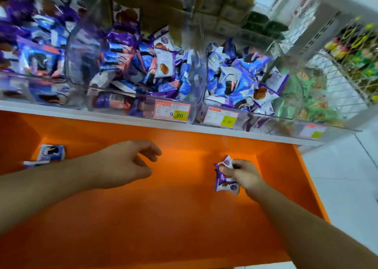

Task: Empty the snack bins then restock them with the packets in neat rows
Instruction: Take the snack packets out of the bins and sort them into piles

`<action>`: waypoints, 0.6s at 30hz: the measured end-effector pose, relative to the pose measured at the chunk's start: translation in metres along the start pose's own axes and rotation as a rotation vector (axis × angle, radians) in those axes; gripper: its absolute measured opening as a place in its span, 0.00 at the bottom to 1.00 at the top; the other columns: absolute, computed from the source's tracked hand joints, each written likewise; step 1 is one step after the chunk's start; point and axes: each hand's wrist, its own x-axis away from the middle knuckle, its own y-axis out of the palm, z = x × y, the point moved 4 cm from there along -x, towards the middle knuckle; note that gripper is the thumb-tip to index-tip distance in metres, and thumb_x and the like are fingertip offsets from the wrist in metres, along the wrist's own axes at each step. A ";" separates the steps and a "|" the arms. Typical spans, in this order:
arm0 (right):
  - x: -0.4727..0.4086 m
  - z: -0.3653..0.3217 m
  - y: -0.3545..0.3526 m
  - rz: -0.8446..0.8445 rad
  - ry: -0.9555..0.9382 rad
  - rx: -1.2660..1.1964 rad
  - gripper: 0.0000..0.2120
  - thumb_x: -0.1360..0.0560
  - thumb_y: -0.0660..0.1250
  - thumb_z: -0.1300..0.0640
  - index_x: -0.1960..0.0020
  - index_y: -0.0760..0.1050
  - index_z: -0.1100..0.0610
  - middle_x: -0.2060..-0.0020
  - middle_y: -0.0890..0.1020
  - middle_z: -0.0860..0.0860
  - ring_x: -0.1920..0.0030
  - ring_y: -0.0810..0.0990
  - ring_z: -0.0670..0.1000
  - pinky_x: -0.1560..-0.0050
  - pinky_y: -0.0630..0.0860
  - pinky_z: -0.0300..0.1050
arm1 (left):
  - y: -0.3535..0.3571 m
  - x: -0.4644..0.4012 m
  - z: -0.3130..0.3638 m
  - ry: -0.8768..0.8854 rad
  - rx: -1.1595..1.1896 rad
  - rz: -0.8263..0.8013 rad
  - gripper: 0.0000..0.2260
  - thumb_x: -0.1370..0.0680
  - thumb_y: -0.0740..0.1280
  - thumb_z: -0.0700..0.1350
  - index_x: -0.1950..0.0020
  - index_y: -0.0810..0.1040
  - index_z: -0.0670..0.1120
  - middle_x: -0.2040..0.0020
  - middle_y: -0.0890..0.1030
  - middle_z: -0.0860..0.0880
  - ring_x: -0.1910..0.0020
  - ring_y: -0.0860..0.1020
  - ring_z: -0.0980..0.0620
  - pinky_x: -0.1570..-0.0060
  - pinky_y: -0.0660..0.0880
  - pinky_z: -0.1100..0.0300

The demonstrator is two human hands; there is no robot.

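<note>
Gripping purple packets [225, 176] over an orange tub [184, 217], the right hand [243, 174] pinches them; the left hand [126, 162] hovers, fingers loosely curled, empty.

A wire basket [347, 68] of green and yellow goods (too blurred to identify) stands above white floor tiles [337, 176].

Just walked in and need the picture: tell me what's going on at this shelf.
A person is emptying clear snack bins into an orange tub below the shelf. The right hand holds purple-and-white snack packets low inside the tub. The left hand hangs loosely open over the tub and holds nothing. A blue packet already lies in the tub's far left corner. The bins above are still heaped with jumbled packets, so the emptying has barely begun.
</note>
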 end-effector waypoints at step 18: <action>-0.019 0.031 -0.045 0.149 -0.008 0.065 0.16 0.29 0.73 0.78 0.45 0.82 0.65 0.51 0.87 0.61 0.53 0.88 0.58 0.57 0.86 0.50 | -0.010 0.009 0.010 0.081 -0.067 0.111 0.15 0.22 0.73 0.40 0.43 0.80 0.61 0.48 0.82 0.69 0.50 0.82 0.65 0.49 0.83 0.51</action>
